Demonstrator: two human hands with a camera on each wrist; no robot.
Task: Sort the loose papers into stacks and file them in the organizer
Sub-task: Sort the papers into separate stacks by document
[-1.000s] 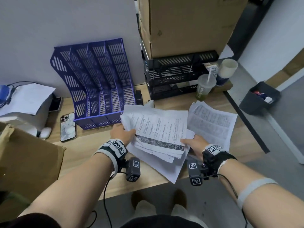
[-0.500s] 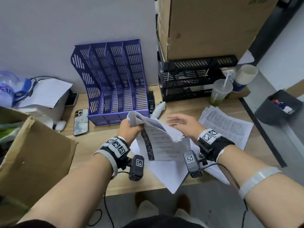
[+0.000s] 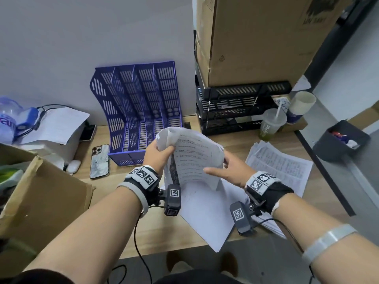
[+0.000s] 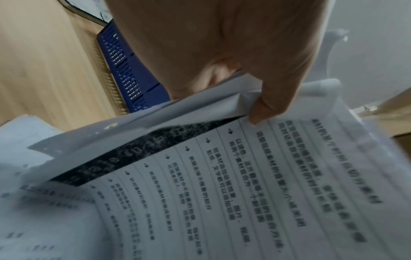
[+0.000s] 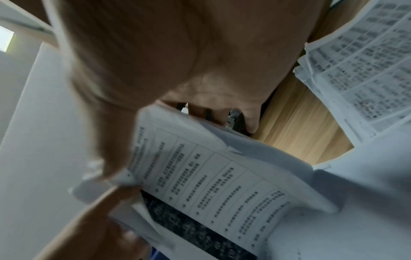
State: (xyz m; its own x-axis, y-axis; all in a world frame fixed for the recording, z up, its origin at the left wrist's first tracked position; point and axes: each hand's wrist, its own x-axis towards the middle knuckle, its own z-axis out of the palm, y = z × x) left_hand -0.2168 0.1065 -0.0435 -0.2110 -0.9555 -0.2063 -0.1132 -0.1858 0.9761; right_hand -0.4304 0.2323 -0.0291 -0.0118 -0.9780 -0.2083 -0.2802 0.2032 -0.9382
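A bundle of printed papers stands nearly upright over the wooden desk, in front of the blue slotted organizer. My left hand grips its curled upper left corner, the thumb pressing on the top sheet. At the right edge my right hand holds the sheets, thumb on the front and fingers behind. A second printed stack lies flat on the desk to the right. Large white sheets lie under the bundle and overhang the front edge. The organizer's slots look empty.
A phone lies left of the organizer, beside a white box with a sheet on it. An open cardboard box fills the near left. Black trays under a big carton, a drink cup and a paper cup stand at the back right.
The bundle went from lying flat in both hands to standing upright. My right hand let go half a second ago and now holds the right edge again.
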